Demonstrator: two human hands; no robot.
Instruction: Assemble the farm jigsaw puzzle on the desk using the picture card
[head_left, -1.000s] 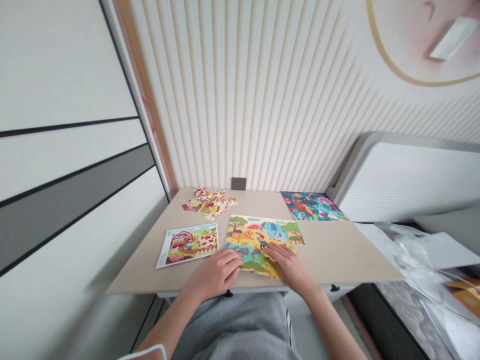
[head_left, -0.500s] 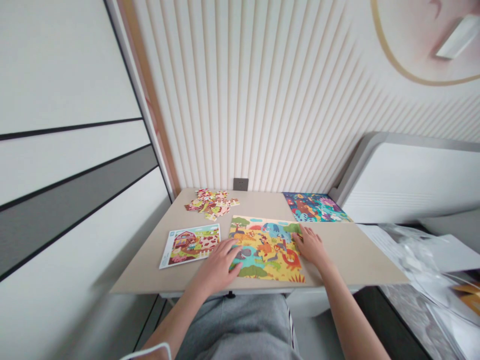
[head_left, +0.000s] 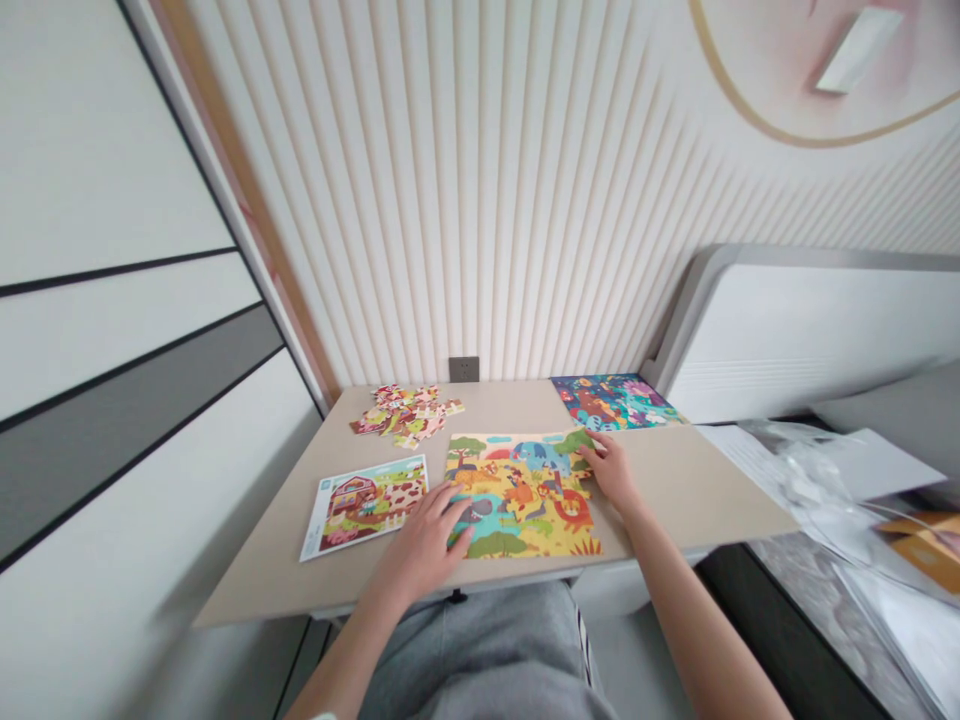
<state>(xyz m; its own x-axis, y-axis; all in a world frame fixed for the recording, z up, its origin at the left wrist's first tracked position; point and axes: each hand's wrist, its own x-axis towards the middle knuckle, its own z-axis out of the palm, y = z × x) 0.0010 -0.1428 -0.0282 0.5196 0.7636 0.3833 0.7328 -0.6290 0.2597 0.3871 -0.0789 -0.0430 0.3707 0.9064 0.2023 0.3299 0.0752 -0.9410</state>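
Observation:
An animal puzzle (head_left: 517,500) in yellow, green and blue lies flat near the table's front edge, its pieces joined. On its left edge rests my left hand (head_left: 431,535), fingers apart, holding nothing. My right hand (head_left: 609,468) touches the puzzle's upper right corner with its fingers somewhat spread, and nothing is held in it. Left of the puzzle, close to my left hand, lies a farm picture card (head_left: 367,502) with a white border. Loose puzzle pieces (head_left: 405,414) form a pile behind the card.
A dark blue puzzle (head_left: 619,402) lies at the back right of the table (head_left: 697,490). Beyond the right edge are papers and clear plastic wrapping (head_left: 806,470). A ribbed wall with a dark socket (head_left: 463,370) stands behind.
The camera view has shifted and tilted. My right hand has moved slightly up along the puzzle's right edge to its corner. My left hand stays at the left edge.

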